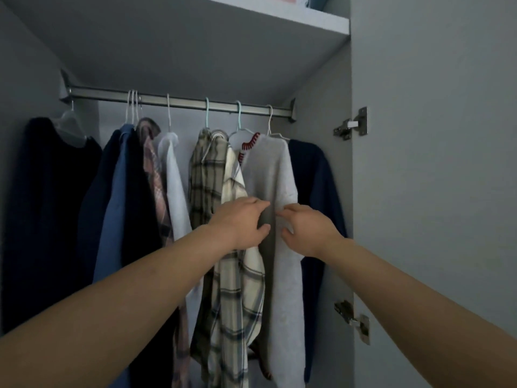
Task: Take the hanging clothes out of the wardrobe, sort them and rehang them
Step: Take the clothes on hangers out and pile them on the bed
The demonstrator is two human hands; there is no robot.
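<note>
Several garments hang on hangers from a metal rail (179,103) inside the wardrobe. A light grey sweater (275,175) with a red-stitched collar hangs near the right end. Left of it hangs a cream plaid shirt (212,175); a navy garment (316,175) is at its right. My left hand (240,224) reaches between the plaid shirt and the grey sweater, fingers curled onto the sweater's edge. My right hand (306,231) touches the sweater's front with loosely bent fingers. Whether either hand truly grips the cloth is unclear.
Further left hang a white top (173,175), a pink plaid shirt (152,163), a blue shirt (117,197) and a dark coat (47,205). A shelf (279,18) spans above the rail. The open door (433,191) with two hinges (351,126) stands at the right.
</note>
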